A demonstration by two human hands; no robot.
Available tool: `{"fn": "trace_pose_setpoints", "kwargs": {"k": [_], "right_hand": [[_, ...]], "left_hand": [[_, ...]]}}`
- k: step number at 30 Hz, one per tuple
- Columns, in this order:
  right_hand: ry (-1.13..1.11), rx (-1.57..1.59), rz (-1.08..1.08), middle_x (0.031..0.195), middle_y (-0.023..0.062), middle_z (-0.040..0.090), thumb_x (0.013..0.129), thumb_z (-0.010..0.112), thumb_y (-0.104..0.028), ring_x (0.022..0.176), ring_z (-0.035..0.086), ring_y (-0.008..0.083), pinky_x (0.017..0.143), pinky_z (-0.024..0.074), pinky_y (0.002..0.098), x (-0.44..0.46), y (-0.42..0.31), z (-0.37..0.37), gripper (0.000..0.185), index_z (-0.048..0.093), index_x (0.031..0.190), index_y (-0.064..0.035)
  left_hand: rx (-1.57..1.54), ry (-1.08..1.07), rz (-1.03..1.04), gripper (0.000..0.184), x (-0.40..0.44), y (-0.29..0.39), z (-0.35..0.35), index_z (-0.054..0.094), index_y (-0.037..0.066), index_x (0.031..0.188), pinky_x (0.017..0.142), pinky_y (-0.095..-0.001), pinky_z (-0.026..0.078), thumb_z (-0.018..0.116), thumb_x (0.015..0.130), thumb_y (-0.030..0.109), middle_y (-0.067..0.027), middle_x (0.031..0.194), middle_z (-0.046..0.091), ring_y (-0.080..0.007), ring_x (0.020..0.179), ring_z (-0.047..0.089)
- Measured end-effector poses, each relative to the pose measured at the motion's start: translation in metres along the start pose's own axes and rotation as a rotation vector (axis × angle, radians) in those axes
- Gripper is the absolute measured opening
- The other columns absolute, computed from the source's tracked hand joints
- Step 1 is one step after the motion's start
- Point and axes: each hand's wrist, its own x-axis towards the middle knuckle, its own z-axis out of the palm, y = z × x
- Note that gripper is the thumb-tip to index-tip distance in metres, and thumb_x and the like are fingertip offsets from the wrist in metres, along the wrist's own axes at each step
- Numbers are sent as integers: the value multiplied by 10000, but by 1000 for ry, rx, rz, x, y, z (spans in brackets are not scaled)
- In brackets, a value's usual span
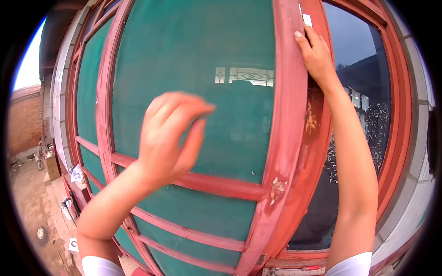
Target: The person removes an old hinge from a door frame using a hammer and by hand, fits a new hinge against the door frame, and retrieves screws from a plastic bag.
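Note:
A screen door (193,181) with a faded red wooden frame and green mesh stands in front of me. My left hand (168,133) is raised before the mesh, blurred by motion, with thumb and fingers pinched together. Something small and dark may be between the fingertips, but I cannot make it out. Higher up on the right, my right hand (318,57) grips the door's edge, its thumb on the front of the stile. Its index fingertip reaches a small pale metal plate (307,20) with holes, which looks like a hinge leaf.
Right of the door is an orange-red door frame (311,156), then a dark window pane (363,124) with flaking white marks. A thin red-handled tool (307,267) lies on the sill below. Clutter and a brick wall (25,119) stand in the yard at left.

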Motion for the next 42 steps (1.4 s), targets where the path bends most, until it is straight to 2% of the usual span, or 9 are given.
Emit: {"fn": "trace_pose_setpoints", "kwargs": {"k": [8,11,15,20,25,29,32,35,42], "right_hand": [[23,-91,16,1361,216,499,939,446,-393,1319,423,305,1139,232,445,-2,3,2,569,463,1333,18],[-1,-86,60,1392,196,477,936,428,-385,1352,390,272,1155,201,426,-4,-1,0,571,444,1355,2],[-29,-2,114,1418,180,456,941,390,-374,1378,353,250,1169,170,414,-3,-5,-3,585,427,1368,24],[-72,73,102,1433,187,435,920,359,-292,1385,340,254,1174,168,402,0,2,-7,569,415,1375,47],[-74,-76,-108,1337,186,521,829,470,-76,1295,443,287,1120,293,392,-1,23,-17,484,482,1295,51],[-28,-1,-147,1225,184,599,788,494,25,1175,533,349,1012,415,417,1,29,-23,455,542,1240,9],[-161,94,0,1152,150,630,776,526,27,1149,544,323,979,423,429,8,27,-34,440,561,1209,-45],[13,121,-69,1163,141,625,776,583,-11,1150,540,324,971,430,425,9,35,-28,429,566,1202,-58],[69,143,-49,1205,130,610,779,689,-118,1197,512,318,991,424,424,5,43,-32,445,565,1202,-56]], "left_hand": [[325,45,228,282,212,-4,114,599,11,1121,1002,-422,385,445,924,141,-139,1165,606,-321,1141,517],[510,-242,-32,331,247,0,122,601,9,1132,1014,-415,384,480,924,236,-146,1197,597,-311,1145,519],[458,-225,-312,434,269,13,129,648,7,1019,918,-407,467,605,828,394,-152,1054,665,-291,1052,593],[405,-360,-485,378,283,10,136,657,35,991,811,-396,508,614,788,351,-124,975,692,-273,922,659],[495,-296,-436,365,282,9,146,628,59,1050,835,-406,500,609,775,300,-129,965,686,-290,944,651],[645,129,-118,319,271,0,159,634,52,1011,815,-421,516,614,752,237,-168,915,669,-338,891,649],[541,-192,-268,297,285,11,142,656,23,960,737,-422,538,636,727,206,-182,901,665,-336,815,654],[601,-112,-228,276,288,-6,154,665,-3,902,657,-417,548,655,703,188,-182,859,665,-335,733,655],[655,-86,-305,421,279,9,155,655,131,1146,960,-405,449,639,750,272,-147,1207,578,-306,1152,526]]}}
